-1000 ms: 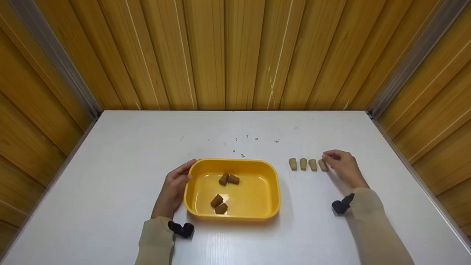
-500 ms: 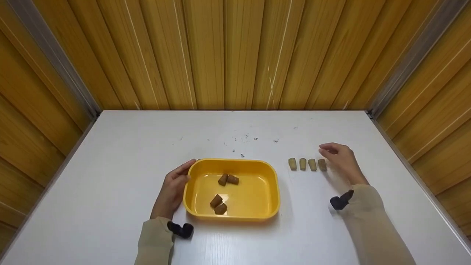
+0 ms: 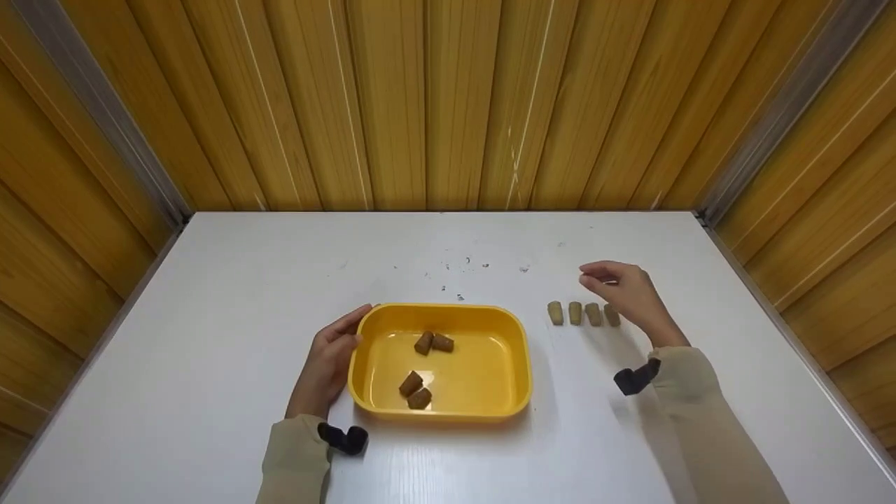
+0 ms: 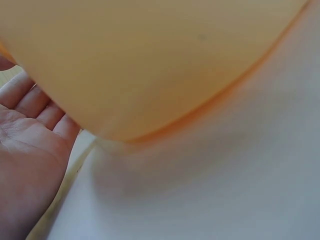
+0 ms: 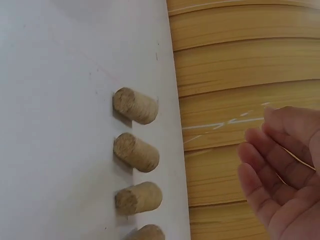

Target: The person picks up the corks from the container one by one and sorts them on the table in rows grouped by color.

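My left hand [image 3: 329, 360] holds the left side of a yellow plastic tray [image 3: 483, 364], thumb at the rim and fingers along the outer wall. In the left wrist view its palm [image 4: 30, 145] shows beside the tray's wall [image 4: 150, 65]. Several brown corks [image 3: 443, 342] lie in the tray, in two pairs. To the right, several tan tapered corks [image 3: 555, 313] lie in a row on the white table. My right hand [image 3: 626, 294] hovers over and beyond the row's right end, fingers loosely bent with nothing between them. The right wrist view shows the corks [image 5: 137, 152] beside this hand.
The white table [image 3: 210, 280] carries small dark marks [image 3: 460, 297] beyond the tray. Yellow plank-like walls [image 3: 448, 105] stand along its back and both sides. A black wrist-worn piece [image 3: 637, 378] sits on each sleeve.
My right hand has let go of the rightmost tan cork, then risen away and shifted left above the row. My left hand and the tray stay in place.
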Demonstrator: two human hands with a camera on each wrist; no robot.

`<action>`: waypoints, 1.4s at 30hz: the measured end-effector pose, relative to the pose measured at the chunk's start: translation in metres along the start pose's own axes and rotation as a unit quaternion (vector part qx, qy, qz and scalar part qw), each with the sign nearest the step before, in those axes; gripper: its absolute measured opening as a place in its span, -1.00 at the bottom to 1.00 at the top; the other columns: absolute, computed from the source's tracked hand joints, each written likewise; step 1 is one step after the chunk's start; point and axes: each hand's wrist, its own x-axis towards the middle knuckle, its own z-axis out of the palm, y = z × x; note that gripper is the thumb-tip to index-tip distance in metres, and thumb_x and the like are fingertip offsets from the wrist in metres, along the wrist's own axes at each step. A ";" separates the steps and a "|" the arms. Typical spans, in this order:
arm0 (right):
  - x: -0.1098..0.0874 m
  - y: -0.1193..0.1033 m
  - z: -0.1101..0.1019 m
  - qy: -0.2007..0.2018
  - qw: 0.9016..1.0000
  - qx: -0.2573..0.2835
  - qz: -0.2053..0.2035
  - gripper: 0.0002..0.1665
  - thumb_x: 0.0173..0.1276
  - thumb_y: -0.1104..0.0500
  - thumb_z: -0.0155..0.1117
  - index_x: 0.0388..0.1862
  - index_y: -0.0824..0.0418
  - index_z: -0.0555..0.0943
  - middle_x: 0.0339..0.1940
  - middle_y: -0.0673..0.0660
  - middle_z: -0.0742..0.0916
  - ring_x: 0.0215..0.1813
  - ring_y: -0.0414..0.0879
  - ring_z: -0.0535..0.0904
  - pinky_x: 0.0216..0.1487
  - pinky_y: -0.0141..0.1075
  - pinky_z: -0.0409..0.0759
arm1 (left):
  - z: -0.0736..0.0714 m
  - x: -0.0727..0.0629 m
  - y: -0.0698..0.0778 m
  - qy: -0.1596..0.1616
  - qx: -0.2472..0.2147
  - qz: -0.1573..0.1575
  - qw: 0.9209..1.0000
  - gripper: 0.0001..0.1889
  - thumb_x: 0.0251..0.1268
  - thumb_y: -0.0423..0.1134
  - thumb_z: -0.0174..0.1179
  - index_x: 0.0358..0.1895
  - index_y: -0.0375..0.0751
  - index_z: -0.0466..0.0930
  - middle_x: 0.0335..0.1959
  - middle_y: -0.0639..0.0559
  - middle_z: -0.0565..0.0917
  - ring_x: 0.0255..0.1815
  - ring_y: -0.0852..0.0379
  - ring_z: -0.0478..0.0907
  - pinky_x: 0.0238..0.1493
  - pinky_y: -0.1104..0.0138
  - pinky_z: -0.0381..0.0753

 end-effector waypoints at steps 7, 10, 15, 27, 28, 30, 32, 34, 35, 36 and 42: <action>0.002 -0.028 0.007 -0.057 0.998 0.001 -0.016 -0.51 0.34 -0.06 0.22 0.13 0.21 0.60 0.03 0.20 0.72 0.04 0.06 0.64 0.11 -0.08 0.63 | 0.000 0.000 0.000 0.000 0.004 -0.005 1.000 -0.41 0.18 -0.57 -0.13 0.36 -0.42 0.28 0.34 -0.16 0.45 0.33 0.05 0.42 0.31 0.28 0.45; 0.002 -0.040 0.010 -0.086 0.996 0.007 -0.029 -0.52 0.33 -0.03 0.24 0.12 0.22 0.60 0.02 0.19 0.72 0.03 0.05 0.65 0.12 -0.10 0.63 | 0.001 0.000 0.000 0.004 0.002 -0.007 1.000 -0.41 0.18 -0.57 -0.14 0.36 -0.39 0.30 0.34 -0.14 0.45 0.34 0.07 0.42 0.30 0.30 0.45; 0.002 -0.058 0.016 -0.126 0.991 0.005 -0.040 -0.54 0.31 -0.01 0.27 0.11 0.19 0.62 -0.02 0.17 0.73 0.00 0.02 0.66 0.12 -0.11 0.64 | 0.002 0.001 0.000 0.002 -0.001 -0.005 1.000 -0.42 0.18 -0.57 -0.13 0.36 -0.39 0.30 0.35 -0.14 0.44 0.34 0.10 0.42 0.30 0.33 0.44; 0.005 -0.089 0.034 -0.219 0.973 0.001 -0.071 -0.62 0.29 0.08 0.30 0.06 0.16 0.66 -0.10 0.11 0.75 -0.19 -0.11 0.63 -0.36 -0.43 0.62 | 0.004 0.003 0.000 0.012 0.013 -0.005 1.000 -0.42 0.16 -0.58 -0.12 0.34 -0.41 0.32 0.34 -0.16 0.44 0.31 0.09 0.44 0.29 0.33 0.47; 0.006 -0.092 0.036 -0.228 0.971 0.003 -0.070 -0.63 0.29 0.07 0.31 0.05 0.14 0.66 -0.10 0.10 0.75 -0.22 -0.12 0.61 -0.45 -0.45 0.55 | 0.004 0.003 0.000 0.014 0.011 -0.007 1.000 -0.42 0.16 -0.59 -0.12 0.33 -0.41 0.33 0.33 -0.16 0.45 0.31 0.08 0.44 0.29 0.33 0.47; 0.007 -0.096 0.039 -0.245 0.967 0.003 -0.072 -0.62 0.29 0.05 0.31 0.06 0.12 0.66 -0.10 0.08 0.75 -0.24 -0.09 0.61 -0.53 -0.45 0.47 | 0.004 0.003 0.001 0.018 0.011 -0.010 1.000 -0.42 0.15 -0.59 -0.12 0.33 -0.41 0.33 0.32 -0.16 0.46 0.29 0.07 0.46 0.28 0.32 0.48; 0.008 -0.101 0.044 -0.261 0.962 0.001 -0.082 -0.60 0.29 0.04 0.30 0.08 0.14 0.65 -0.09 0.09 0.76 -0.20 -0.08 0.64 -0.45 -0.42 0.57 | 0.004 0.003 0.001 0.019 0.011 -0.011 1.000 -0.41 0.14 -0.59 -0.12 0.33 -0.42 0.33 0.32 -0.16 0.46 0.29 0.07 0.45 0.29 0.32 0.48; 0.010 -0.104 0.049 -0.276 0.957 -0.004 -0.092 -0.57 0.30 0.04 0.29 0.11 0.18 0.63 -0.09 0.10 0.76 -0.14 -0.07 0.66 -0.25 -0.34 0.67 | 0.004 0.003 0.001 0.018 0.007 -0.011 1.000 -0.41 0.15 -0.60 -0.12 0.33 -0.42 0.33 0.32 -0.17 0.46 0.30 0.06 0.45 0.30 0.31 0.47; 0.011 -0.106 0.052 -0.282 0.954 -0.007 -0.098 -0.56 0.30 0.05 0.28 0.12 0.22 0.62 -0.09 0.11 0.76 -0.11 -0.06 0.67 -0.13 -0.29 0.68 | 0.004 0.003 0.001 0.017 0.008 -0.010 1.000 -0.42 0.15 -0.59 -0.12 0.33 -0.42 0.33 0.32 -0.17 0.46 0.31 0.05 0.44 0.31 0.30 0.46; 0.012 -0.107 0.055 -0.289 0.952 -0.011 -0.105 -0.54 0.31 0.06 0.28 0.13 0.24 0.61 -0.08 0.12 0.76 -0.08 -0.06 0.67 -0.08 -0.26 0.68 | 0.003 0.004 0.001 0.015 0.009 -0.008 1.000 -0.42 0.14 -0.59 -0.12 0.33 -0.41 0.33 0.32 -0.17 0.46 0.31 0.05 0.44 0.31 0.30 0.46; 0.019 -0.115 0.077 -0.319 0.939 -0.037 -0.120 -0.52 0.31 0.07 0.28 0.14 0.28 0.60 -0.05 0.12 0.76 -0.02 -0.05 0.66 0.08 -0.16 0.64 | 0.000 0.003 0.001 0.011 0.021 0.000 1.000 -0.41 0.14 -0.58 -0.12 0.33 -0.40 0.35 0.33 -0.17 0.45 0.33 0.03 0.42 0.31 0.29 0.45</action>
